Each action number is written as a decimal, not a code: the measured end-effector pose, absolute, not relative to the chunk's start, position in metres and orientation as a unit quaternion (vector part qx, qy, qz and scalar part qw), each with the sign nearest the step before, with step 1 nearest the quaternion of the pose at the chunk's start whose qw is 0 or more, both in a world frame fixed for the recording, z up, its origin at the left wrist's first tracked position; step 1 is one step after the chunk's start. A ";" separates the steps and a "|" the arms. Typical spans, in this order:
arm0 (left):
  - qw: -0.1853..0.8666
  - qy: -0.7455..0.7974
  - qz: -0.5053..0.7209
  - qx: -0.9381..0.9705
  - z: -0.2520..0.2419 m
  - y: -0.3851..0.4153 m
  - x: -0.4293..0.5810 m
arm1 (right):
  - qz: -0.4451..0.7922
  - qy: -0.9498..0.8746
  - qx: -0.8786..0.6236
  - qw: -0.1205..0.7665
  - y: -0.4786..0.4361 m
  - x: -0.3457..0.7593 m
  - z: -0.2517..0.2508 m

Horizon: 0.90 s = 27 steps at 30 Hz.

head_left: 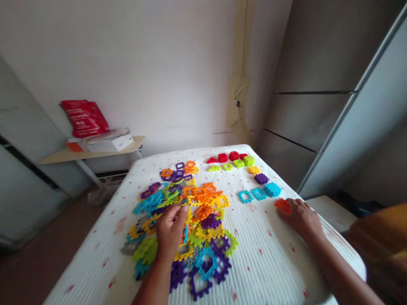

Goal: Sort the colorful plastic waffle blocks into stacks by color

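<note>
My left hand (pixel 171 224) is over the middle of a loose heap of toothed plastic tiles, thumb and fingers closed in a pinch. Whatever lies between those fingertips is too small and hidden to make out. Around it are orange tiles (pixel 206 192), a light blue tile (pixel 206 262) and purple tiles (pixel 201 288), some with open centres. At the table's right side, my right hand (pixel 300 216) grips an orange tile (pixel 281 205) at the table surface, its fingers partly covering it. Just beyond that tile stands a stack of light blue tiles (pixel 272 189).
Sorted by colour, red tiles (pixel 233 156), green tiles (pixel 249 161), a yellow tile (pixel 254 170) and a purple stack (pixel 261 178) line the far right. The table cover (pixel 254 262) is white and ribbed. A side shelf (pixel 60 156) holds a red bag (pixel 83 118).
</note>
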State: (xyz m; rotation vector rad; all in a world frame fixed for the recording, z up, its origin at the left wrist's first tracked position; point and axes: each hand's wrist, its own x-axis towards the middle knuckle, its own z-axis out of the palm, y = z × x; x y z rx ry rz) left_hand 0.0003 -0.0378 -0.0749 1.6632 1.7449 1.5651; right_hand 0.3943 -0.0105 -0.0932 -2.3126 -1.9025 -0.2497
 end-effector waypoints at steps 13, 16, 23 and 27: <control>0.057 0.689 0.461 0.556 -0.014 0.000 -0.067 | -0.179 -0.708 -0.631 0.262 0.001 0.392 -0.088; 0.056 0.718 0.401 0.567 -0.008 0.046 -0.097 | -0.158 -0.772 -0.537 0.302 0.010 0.360 -0.084; 0.068 0.755 0.222 0.614 -0.028 0.134 -0.121 | -0.124 -0.872 -0.378 0.286 0.015 0.294 -0.102; 0.065 0.762 0.146 0.628 -0.043 0.160 -0.119 | -0.099 -0.897 -0.329 0.278 0.010 0.284 -0.104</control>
